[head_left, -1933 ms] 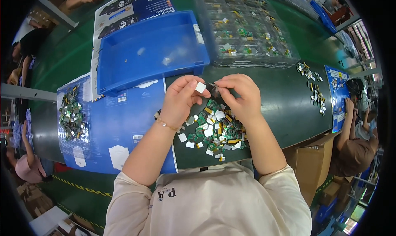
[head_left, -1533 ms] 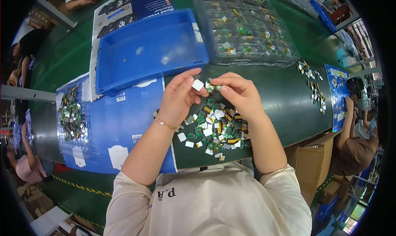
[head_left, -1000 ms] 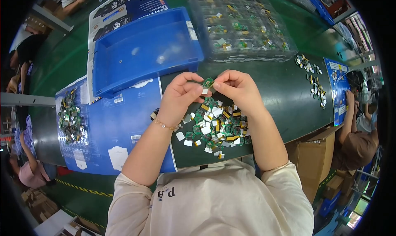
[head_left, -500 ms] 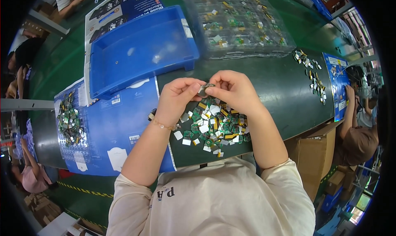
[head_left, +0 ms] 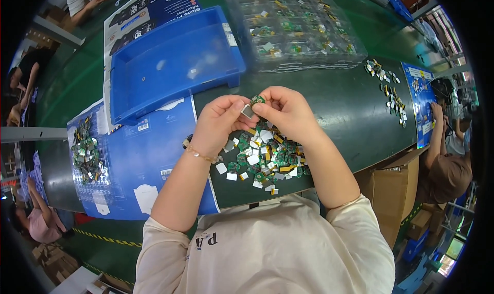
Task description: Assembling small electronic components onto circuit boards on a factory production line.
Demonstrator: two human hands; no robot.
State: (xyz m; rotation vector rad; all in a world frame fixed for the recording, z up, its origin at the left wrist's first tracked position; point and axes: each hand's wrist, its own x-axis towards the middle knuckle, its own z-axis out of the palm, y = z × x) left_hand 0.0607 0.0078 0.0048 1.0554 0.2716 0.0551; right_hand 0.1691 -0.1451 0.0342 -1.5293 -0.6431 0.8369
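Note:
Both hands meet above a pile of small green circuit boards (head_left: 272,163) with white square pieces and yellow strips on the dark green table. Between my left hand (head_left: 226,114) and my right hand (head_left: 283,111) is one small circuit board (head_left: 257,100). My right fingers pinch its green part. The left thumb and fingers hold a flat grey-white square piece (head_left: 247,111) right beside it; whether the two are joined I cannot tell. Under my hands, part of the pile is hidden.
An open blue bin (head_left: 175,67) stands at the far left on printed blue sheets (head_left: 139,155). Stacked clear trays (head_left: 303,31) of boards are at the back. More boards lie left (head_left: 86,150) and right (head_left: 393,103). A cardboard box (head_left: 393,191) is at right. Other people work around.
The piece in my fingers has been turned, so its green side and the pale square now show. Both hands have shifted slightly; the pile looks the same.

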